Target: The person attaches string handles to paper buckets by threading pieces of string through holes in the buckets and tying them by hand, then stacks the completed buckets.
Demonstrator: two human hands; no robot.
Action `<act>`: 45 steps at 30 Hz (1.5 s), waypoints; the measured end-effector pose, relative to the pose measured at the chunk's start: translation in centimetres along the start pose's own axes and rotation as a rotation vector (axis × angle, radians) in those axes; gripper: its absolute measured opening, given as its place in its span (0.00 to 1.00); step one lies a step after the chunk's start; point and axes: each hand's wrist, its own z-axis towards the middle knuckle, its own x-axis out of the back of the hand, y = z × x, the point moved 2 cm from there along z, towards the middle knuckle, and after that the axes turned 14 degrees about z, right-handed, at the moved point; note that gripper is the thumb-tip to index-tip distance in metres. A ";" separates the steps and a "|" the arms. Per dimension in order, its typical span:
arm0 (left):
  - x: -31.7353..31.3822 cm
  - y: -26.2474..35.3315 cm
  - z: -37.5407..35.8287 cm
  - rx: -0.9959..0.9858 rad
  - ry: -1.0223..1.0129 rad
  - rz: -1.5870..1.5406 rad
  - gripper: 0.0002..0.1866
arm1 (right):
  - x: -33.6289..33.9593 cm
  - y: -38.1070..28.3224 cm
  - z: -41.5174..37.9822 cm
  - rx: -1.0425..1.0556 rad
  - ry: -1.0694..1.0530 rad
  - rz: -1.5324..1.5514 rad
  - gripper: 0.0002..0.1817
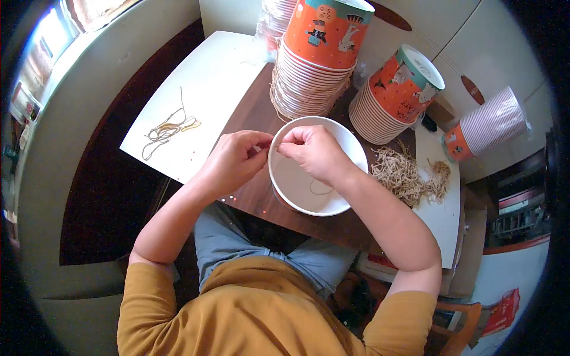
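Observation:
A white-lined paper bucket [314, 204] stands open end up on the brown board, close to my body. Outside its left rim, my left hand [242, 153] is closed, with thumb and fingertips pinched against the wall; whatever they hold is too small to make out. My right hand [314, 155] reaches over the opening and pinches just inside the same stretch of rim. Below it a thin tan string [320, 193] loops inside the bucket, its upper part hidden behind the hand.
Behind stands a tall stack of orange-printed buckets [314, 77], with a shorter stack [389, 101] to its right. Tangled strings [401, 175] lie right of the bucket, and loose strings [169, 127] on the white tabletop [208, 77] at left. A wrapped stack [487, 124] stands far right.

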 end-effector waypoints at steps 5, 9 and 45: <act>0.2 0.2 0.3 -0.131 0.037 0.161 0.09 | -0.4 -0.7 -0.3 -0.034 -0.006 -0.004 0.07; 0.3 0.3 0.7 -0.235 0.073 0.283 0.07 | -0.4 -0.8 -0.3 -0.085 -0.081 -0.007 0.09; -0.2 2.6 -4.8 0.046 -0.286 -0.603 0.11 | 1.2 -8.5 -8.6 0.892 0.352 -0.726 0.06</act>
